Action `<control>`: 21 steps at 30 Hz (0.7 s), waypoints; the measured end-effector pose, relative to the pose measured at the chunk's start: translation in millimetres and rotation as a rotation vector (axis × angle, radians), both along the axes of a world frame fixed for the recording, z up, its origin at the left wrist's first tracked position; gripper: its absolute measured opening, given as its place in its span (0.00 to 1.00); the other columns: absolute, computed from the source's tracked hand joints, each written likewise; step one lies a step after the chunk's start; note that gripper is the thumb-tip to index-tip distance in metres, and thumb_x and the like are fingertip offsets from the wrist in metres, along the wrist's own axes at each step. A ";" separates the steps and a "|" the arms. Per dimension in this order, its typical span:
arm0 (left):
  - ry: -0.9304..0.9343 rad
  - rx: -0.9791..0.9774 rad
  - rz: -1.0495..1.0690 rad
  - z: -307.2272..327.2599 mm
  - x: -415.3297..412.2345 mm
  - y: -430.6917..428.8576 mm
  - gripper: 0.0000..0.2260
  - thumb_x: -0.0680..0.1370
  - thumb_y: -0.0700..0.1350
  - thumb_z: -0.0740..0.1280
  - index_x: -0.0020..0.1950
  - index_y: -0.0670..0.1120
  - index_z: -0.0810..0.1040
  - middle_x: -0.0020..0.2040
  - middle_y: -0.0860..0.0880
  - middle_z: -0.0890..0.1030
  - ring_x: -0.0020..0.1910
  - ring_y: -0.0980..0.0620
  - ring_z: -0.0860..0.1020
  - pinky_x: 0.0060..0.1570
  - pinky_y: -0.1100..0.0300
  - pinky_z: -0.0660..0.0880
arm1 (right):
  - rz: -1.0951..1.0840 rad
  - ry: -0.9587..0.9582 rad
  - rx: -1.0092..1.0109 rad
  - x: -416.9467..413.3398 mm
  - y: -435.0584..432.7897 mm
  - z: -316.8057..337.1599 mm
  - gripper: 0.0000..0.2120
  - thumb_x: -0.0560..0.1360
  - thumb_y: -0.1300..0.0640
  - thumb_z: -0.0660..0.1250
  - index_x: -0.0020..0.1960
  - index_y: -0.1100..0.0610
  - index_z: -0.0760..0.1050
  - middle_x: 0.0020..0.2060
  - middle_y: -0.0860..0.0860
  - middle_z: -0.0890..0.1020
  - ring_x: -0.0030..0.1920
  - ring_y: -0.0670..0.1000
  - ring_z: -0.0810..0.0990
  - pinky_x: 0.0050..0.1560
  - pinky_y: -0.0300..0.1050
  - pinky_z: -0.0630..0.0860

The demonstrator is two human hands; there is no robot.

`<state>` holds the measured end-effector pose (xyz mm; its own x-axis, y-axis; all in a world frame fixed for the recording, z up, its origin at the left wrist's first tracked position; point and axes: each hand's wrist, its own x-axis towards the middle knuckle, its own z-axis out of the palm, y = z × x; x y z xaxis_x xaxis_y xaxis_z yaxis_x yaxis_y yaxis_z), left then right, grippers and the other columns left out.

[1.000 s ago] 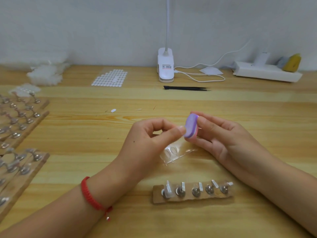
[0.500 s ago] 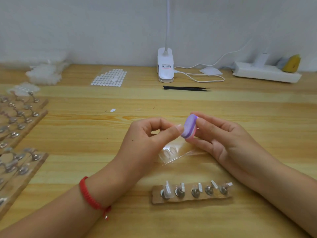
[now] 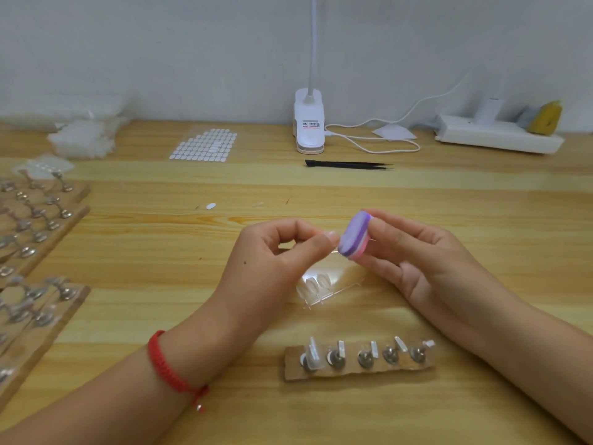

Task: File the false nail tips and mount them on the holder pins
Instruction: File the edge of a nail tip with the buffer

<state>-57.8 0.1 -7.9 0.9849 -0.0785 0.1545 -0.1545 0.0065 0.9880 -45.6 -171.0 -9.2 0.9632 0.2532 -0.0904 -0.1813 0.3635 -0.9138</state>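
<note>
My right hand [image 3: 423,261] grips a small purple and pink file block [image 3: 354,236] between thumb and fingers. My left hand [image 3: 276,261] pinches a clear nail tip [image 3: 333,244] against the block's purple face; the tip is barely visible. Below the hands lies a clear plastic strip of nail tips [image 3: 324,285]. Nearer me sits a small wooden holder [image 3: 359,361] with several metal pins; the leftmost pin carries a clear tip [image 3: 313,354].
More wooden pin holders [image 3: 35,239] lie along the left edge. A sheet of white adhesive tabs [image 3: 205,144], black tweezers [image 3: 348,164], a clip lamp base [image 3: 308,122] with its cable and a white power strip [image 3: 497,139] stand at the back.
The file block has tilted and shifted slightly upward against the tip between the frames. Both hands stay in the same place.
</note>
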 end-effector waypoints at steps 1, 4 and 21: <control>-0.001 -0.004 0.010 -0.3 0.7 0.7 0.11 0.74 0.40 0.70 0.32 0.43 0.75 0.20 0.60 0.70 0.21 0.64 0.69 0.27 0.77 0.63 | 0.000 -0.009 -0.009 -0.4 0.6 0.0 0.14 0.61 0.57 0.74 0.46 0.58 0.86 0.43 0.57 0.86 0.44 0.51 0.86 0.43 0.39 0.81; -0.006 -0.002 0.002 -0.2 1.3 1.3 0.10 0.74 0.41 0.69 0.32 0.43 0.76 0.20 0.60 0.70 0.22 0.64 0.70 0.27 0.77 0.63 | 0.024 -0.050 -0.073 -3.4 4.1 -0.4 0.13 0.60 0.57 0.75 0.45 0.56 0.86 0.41 0.55 0.86 0.42 0.51 0.86 0.41 0.37 0.80; -0.012 -0.025 0.013 -1.3 0.8 2.3 0.09 0.73 0.39 0.70 0.32 0.41 0.76 0.20 0.59 0.71 0.20 0.63 0.69 0.26 0.76 0.64 | 0.012 -0.103 -0.130 -6.1 6.2 -1.5 0.16 0.56 0.58 0.80 0.43 0.53 0.86 0.40 0.53 0.86 0.40 0.49 0.86 0.38 0.37 0.80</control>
<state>-57.0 2.4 -9.2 0.9839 -0.0619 0.1677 -0.1661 0.0296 0.9857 -51.7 -164.8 -10.7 0.9659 0.2577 -0.0236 -0.0875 0.2393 -0.9670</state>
